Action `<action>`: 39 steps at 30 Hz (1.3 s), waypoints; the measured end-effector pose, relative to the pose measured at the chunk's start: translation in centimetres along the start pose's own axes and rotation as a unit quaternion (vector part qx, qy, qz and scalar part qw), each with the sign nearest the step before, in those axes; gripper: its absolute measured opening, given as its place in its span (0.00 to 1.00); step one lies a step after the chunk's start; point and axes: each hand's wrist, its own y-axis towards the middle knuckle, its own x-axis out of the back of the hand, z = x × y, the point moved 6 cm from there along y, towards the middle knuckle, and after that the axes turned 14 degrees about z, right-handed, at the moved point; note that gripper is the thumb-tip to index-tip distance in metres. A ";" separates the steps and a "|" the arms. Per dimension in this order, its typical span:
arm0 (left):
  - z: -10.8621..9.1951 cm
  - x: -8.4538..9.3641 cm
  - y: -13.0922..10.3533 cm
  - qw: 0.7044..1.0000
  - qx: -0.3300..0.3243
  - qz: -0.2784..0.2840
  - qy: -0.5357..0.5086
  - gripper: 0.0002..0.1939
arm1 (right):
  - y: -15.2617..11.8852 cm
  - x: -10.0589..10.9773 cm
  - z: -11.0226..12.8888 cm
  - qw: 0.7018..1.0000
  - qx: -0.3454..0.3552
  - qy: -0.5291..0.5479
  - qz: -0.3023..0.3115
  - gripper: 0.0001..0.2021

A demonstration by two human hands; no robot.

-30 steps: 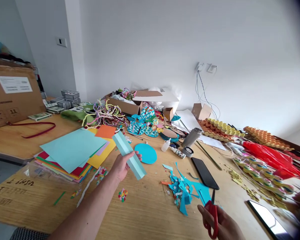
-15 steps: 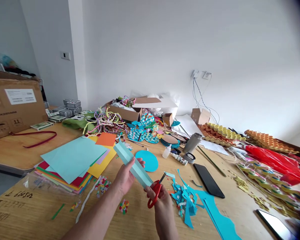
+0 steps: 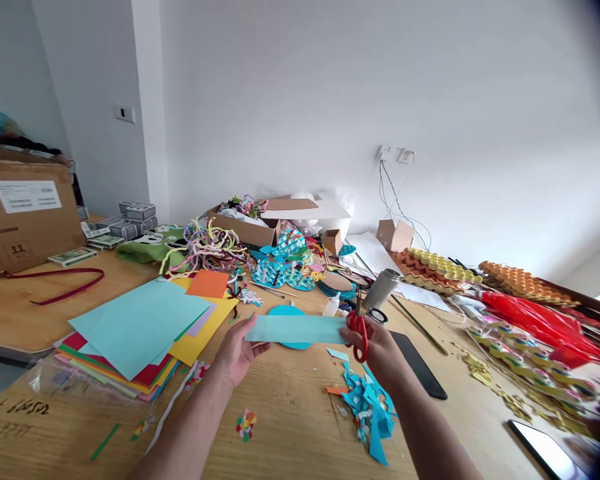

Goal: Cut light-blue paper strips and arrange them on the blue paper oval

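Note:
A light blue paper strip (image 3: 295,329) is stretched level between my two hands, above a blue round piece (image 3: 296,345) on the table. My left hand (image 3: 243,350) pinches the strip's left end, with the lower fingers behind it. The right end is gripped by my right hand (image 3: 370,337), which also holds red-handled scissors (image 3: 359,337), blades pointing up. Blue paper scraps (image 3: 373,407) lie below my right hand. Left of my left hand sits a stack of coloured sheets with light blue paper (image 3: 140,327) on top.
A black phone (image 3: 417,367), a metal flask (image 3: 381,288) and a white glue bottle (image 3: 331,305) stand or lie to the right. Behind are craft stems (image 3: 213,247) and an open box (image 3: 245,228). Egg trays (image 3: 440,267) are at the back right.
The strip has turned from slanting to level and looks flatter. My right hand has moved up and right with the scissors; my left hand has shifted slightly left, to the strip's end.

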 end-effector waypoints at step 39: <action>0.4 -1.4 -0.4 0.997 -0.060 -0.015 0.040 0.18 | -3.0 -13.8 -5.6 0.968 -0.074 -0.057 0.233 0.27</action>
